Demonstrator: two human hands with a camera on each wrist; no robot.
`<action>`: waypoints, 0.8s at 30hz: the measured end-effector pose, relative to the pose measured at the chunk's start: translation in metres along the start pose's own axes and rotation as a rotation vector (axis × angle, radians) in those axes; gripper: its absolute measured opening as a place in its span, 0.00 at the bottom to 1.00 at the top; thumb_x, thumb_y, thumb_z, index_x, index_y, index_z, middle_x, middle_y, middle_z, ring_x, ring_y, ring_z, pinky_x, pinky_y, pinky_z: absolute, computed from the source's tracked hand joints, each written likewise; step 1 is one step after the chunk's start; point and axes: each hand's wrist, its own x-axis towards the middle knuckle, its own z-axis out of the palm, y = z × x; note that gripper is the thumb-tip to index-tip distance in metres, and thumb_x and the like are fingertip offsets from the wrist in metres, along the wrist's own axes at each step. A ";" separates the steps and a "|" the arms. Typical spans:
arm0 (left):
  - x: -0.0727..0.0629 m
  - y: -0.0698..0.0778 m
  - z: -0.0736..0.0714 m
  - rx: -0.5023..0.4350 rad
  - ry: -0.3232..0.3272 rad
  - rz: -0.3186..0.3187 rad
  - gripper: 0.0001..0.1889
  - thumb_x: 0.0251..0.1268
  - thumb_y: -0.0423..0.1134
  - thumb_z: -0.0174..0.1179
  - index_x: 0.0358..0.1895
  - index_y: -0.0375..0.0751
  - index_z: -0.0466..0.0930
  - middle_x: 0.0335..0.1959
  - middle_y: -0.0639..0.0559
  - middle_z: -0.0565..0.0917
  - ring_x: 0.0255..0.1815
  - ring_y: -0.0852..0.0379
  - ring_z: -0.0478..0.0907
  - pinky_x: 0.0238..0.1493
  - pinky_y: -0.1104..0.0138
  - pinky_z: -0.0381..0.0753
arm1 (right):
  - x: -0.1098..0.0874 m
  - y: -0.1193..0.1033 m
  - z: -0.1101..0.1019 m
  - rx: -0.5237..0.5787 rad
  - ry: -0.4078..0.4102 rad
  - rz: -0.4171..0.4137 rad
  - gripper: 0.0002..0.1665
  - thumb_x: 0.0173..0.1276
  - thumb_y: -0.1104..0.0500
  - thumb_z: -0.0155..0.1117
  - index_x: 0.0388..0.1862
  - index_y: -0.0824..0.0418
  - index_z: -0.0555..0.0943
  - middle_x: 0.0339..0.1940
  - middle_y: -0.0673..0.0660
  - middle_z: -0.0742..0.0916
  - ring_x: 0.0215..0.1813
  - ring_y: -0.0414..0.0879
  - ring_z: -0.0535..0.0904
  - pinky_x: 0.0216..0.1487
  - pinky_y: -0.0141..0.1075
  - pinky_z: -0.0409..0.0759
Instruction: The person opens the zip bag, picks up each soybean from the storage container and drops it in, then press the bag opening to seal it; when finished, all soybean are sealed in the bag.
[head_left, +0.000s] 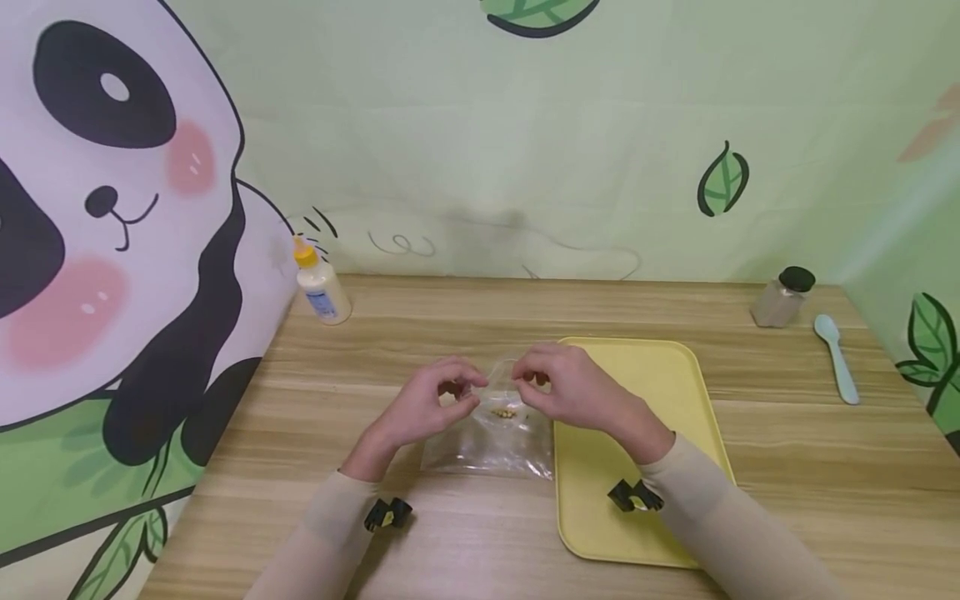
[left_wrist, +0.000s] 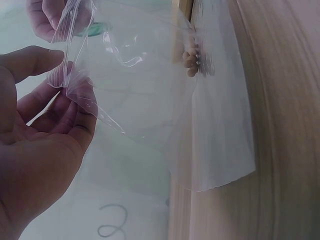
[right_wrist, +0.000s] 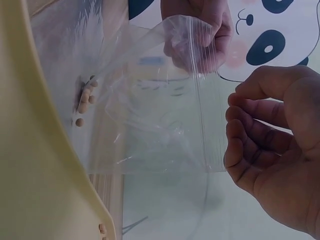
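A clear zip-lock bag [head_left: 487, 446] stands tilted over the wood table, its lower part lying beside the yellow tray. Several small round tan beads or beans [right_wrist: 84, 100] lie together near its bottom. My left hand [head_left: 438, 400] pinches the zip edge between thumb and fingers; its fingertips [left_wrist: 82, 100] show behind the film. At the other end of the mouth is my right hand [head_left: 573, 387], thumb and forefinger together and the other fingers curled right at the lip. In the right wrist view, the ridged zip strip [right_wrist: 202, 100] stretches upright between both hands.
The yellow tray [head_left: 633, 517] lies under my right forearm, with a few tan pieces [right_wrist: 102, 229] by its rim. At the back left stands a white bottle [head_left: 326, 296] with an orange nozzle. A black-lidded jar [head_left: 780, 302] and pale blue spoon [head_left: 837, 358] are at right.
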 end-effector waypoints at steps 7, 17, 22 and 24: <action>0.000 0.000 -0.001 0.012 0.003 0.016 0.11 0.57 0.21 0.62 0.43 0.29 0.81 0.39 0.41 0.82 0.36 0.50 0.77 0.41 0.61 0.84 | 0.002 0.006 -0.005 0.018 0.021 0.007 0.06 0.61 0.63 0.62 0.35 0.61 0.85 0.30 0.51 0.86 0.31 0.43 0.80 0.34 0.33 0.82; 0.003 -0.035 0.007 -0.006 -0.001 -0.012 0.11 0.57 0.23 0.63 0.45 0.30 0.82 0.42 0.36 0.83 0.37 0.51 0.78 0.42 0.63 0.84 | 0.003 0.022 -0.007 0.032 0.015 0.083 0.06 0.62 0.62 0.63 0.36 0.61 0.86 0.30 0.50 0.86 0.32 0.41 0.78 0.34 0.34 0.82; 0.002 -0.038 0.006 -0.017 0.001 0.001 0.12 0.58 0.26 0.64 0.46 0.32 0.82 0.43 0.39 0.83 0.38 0.52 0.78 0.42 0.64 0.84 | 0.003 0.031 -0.008 0.038 0.004 0.130 0.07 0.63 0.61 0.63 0.36 0.61 0.86 0.30 0.50 0.85 0.32 0.43 0.78 0.34 0.34 0.81; 0.001 -0.037 0.006 -0.021 -0.001 0.004 0.11 0.58 0.26 0.64 0.46 0.32 0.82 0.42 0.40 0.83 0.38 0.53 0.78 0.43 0.65 0.83 | 0.003 0.035 -0.008 0.039 -0.002 0.151 0.07 0.63 0.61 0.63 0.37 0.62 0.86 0.30 0.51 0.86 0.33 0.43 0.79 0.34 0.34 0.80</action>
